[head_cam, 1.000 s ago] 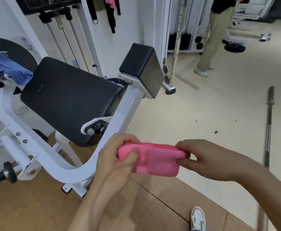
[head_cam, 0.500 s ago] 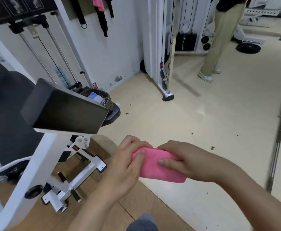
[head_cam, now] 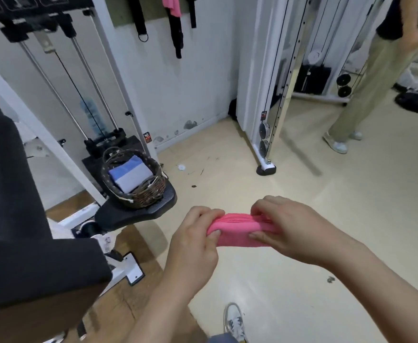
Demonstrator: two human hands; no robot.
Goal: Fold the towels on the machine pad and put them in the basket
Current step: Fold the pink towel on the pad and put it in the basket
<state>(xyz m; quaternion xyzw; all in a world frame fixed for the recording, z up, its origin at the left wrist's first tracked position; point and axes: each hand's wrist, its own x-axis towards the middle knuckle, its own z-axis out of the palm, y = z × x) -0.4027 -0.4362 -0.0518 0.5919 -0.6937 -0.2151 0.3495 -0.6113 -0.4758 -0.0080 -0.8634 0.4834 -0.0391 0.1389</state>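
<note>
Nearest, at the bottom edge: a white lace-up sneaker on pale cream flooring. Just above it, two bare forearms reaching in, with the left hand and right hand close together in mid-air over the floor.

Between them, a thickly folded bright pink terry towel, held level, layered fold edges facing up. Left end pinched between the left thumb and curled fingers. Right end gripped by the right hand, fingers curled over the top, thumb pressed against the near face.

Filling the near left corner: a large black padded machine cushion on a white steel frame.

Beyond and left of the hands, well apart from the pink towel: a dark brown woven wicker basket standing on a black moulded machine seat, with a folded pale blue towel inside.

Farther back: a white wall with hanging black straps and a pink cloth, then a white cable-machine upright. At far right, a person's legs in khaki trousers beside a black weight plate.
</note>
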